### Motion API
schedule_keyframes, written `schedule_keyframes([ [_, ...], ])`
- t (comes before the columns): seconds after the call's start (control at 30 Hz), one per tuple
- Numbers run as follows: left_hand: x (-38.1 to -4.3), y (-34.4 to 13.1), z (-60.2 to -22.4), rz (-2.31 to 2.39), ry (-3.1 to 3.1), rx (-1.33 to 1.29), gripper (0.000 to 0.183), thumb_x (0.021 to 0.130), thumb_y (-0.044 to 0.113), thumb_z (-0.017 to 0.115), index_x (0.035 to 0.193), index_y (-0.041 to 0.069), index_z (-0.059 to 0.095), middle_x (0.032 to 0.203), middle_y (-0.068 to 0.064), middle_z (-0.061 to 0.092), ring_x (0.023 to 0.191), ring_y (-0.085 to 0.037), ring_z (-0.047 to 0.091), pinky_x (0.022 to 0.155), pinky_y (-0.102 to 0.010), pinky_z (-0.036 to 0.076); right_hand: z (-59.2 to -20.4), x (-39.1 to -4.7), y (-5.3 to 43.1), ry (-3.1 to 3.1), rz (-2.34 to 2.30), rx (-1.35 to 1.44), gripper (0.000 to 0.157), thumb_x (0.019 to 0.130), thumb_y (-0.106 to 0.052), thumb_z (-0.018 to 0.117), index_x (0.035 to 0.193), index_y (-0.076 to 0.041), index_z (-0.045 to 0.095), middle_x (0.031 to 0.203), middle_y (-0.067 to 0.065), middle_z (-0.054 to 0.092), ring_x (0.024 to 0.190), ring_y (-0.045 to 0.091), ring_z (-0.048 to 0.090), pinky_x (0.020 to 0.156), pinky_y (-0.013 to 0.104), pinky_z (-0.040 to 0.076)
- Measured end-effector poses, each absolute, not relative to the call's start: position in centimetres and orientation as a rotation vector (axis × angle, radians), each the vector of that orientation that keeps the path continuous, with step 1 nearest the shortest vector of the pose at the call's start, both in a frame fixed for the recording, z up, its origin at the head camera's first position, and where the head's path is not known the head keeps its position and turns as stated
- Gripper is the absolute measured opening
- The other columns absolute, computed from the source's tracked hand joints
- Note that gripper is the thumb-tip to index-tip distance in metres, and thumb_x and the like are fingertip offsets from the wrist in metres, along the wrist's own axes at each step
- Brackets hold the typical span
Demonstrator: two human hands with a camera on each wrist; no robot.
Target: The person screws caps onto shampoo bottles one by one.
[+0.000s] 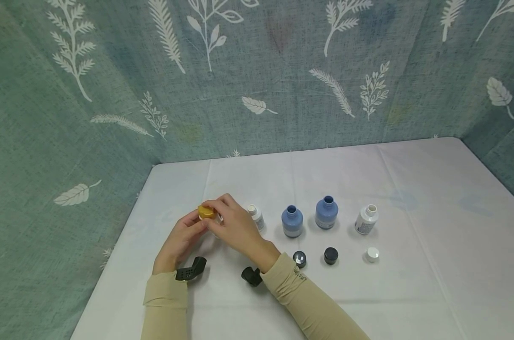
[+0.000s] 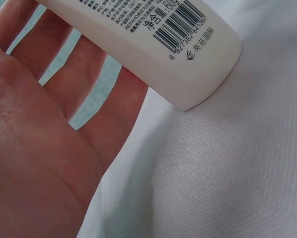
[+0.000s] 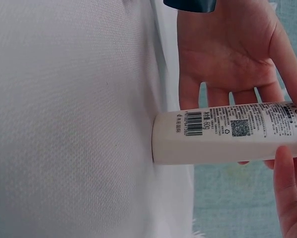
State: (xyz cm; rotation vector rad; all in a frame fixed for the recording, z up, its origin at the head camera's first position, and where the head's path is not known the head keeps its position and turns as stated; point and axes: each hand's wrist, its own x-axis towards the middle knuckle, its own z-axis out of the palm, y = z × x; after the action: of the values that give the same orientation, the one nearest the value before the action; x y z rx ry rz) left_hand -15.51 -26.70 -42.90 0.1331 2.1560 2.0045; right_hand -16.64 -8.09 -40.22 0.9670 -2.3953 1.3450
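Note:
A white bottle with printed text and a barcode stands upright, its base at the white cloth. On its top is a yellow cap, seen in the head view. My left hand grips the bottle from the left, fingers behind it and thumb across its printed side. From the right, my right hand pinches the yellow cap. In the right wrist view, right-hand fingers lie at the bottle's side; the cap is out of frame there.
Right of my hands stand an uncapped white bottle, two uncapped blue bottles and another uncapped white bottle. Before them lie a silver-topped cap, a black cap and a white cap. A patterned curtain hangs behind.

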Motion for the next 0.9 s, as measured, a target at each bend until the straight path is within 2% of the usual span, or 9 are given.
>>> schedule_keyframes([
  [0.17, -15.48, -26.72, -42.89, 2.024, 2.150, 0.127, 0.042, 0.088, 0.018, 0.056, 0.127, 0.004, 0.047, 0.126, -0.003, 0.050, 0.119, -0.016, 0.040, 0.092, -0.024, 0.038, -40.01, -16.79, -7.86, -2.379, 1.345, 1.004, 0.028, 0.091, -0.023, 0.047, 0.117, -0.018, 0.056, 0.097, -0.008, 0.048, 0.077, 0.003, 0.046, 0.064, 0.012, 0.037],
  [0.3, -15.49, -26.76, -42.95, 2.030, 2.147, 0.133, 0.042, 0.088, 0.018, 0.056, 0.127, 0.005, 0.047, 0.126, -0.002, 0.050, 0.119, -0.016, 0.041, 0.091, -0.024, 0.038, -40.03, -16.94, -7.78, -2.366, 1.334, 1.023, 0.032, 0.087, -0.016, 0.049, 0.118, -0.018, 0.056, 0.095, -0.008, 0.049, 0.076, 0.002, 0.045, 0.063, 0.010, 0.036],
  [0.47, -15.50, -26.76, -43.05, 2.036, 2.137, 0.119, 0.042, 0.088, 0.020, 0.057, 0.126, 0.005, 0.048, 0.126, -0.003, 0.050, 0.119, -0.017, 0.040, 0.092, -0.026, 0.038, -40.37, -16.98, -7.80, -2.341, 1.354, 1.048, 0.033, 0.086, -0.022, 0.056, 0.118, -0.018, 0.055, 0.095, -0.008, 0.046, 0.073, 0.002, 0.045, 0.062, 0.008, 0.036],
  [0.63, -15.42, -26.75, -43.01, 2.017, 2.163, 0.110, 0.041, 0.088, 0.021, 0.056, 0.125, 0.006, 0.049, 0.125, -0.002, 0.050, 0.119, -0.016, 0.039, 0.092, -0.025, 0.037, -40.50, -16.89, -7.90, -2.362, 1.399, 1.012, 0.033, 0.087, -0.029, 0.056, 0.119, -0.021, 0.054, 0.105, -0.006, 0.044, 0.070, 0.000, 0.047, 0.062, 0.007, 0.038],
  [0.77, -15.37, -26.72, -42.94, 2.021, 2.168, 0.129, 0.038, 0.089, 0.019, 0.055, 0.124, 0.004, 0.049, 0.123, -0.002, 0.051, 0.119, -0.017, 0.040, 0.092, -0.024, 0.037, -40.49, -16.92, -7.99, -2.378, 1.416, 0.994, 0.034, 0.087, -0.031, 0.056, 0.119, -0.022, 0.054, 0.114, -0.006, 0.045, 0.075, 0.001, 0.051, 0.064, 0.008, 0.040],
  [0.9, -15.35, -26.76, -42.98, 2.019, 2.173, 0.129, 0.038, 0.089, 0.019, 0.056, 0.123, 0.004, 0.050, 0.122, -0.003, 0.051, 0.118, -0.017, 0.041, 0.093, -0.025, 0.037, -40.55, -17.04, -8.08, -2.370, 1.395, 1.002, 0.033, 0.087, -0.032, 0.056, 0.119, -0.022, 0.054, 0.115, -0.008, 0.047, 0.080, 0.003, 0.052, 0.065, 0.009, 0.039],
])
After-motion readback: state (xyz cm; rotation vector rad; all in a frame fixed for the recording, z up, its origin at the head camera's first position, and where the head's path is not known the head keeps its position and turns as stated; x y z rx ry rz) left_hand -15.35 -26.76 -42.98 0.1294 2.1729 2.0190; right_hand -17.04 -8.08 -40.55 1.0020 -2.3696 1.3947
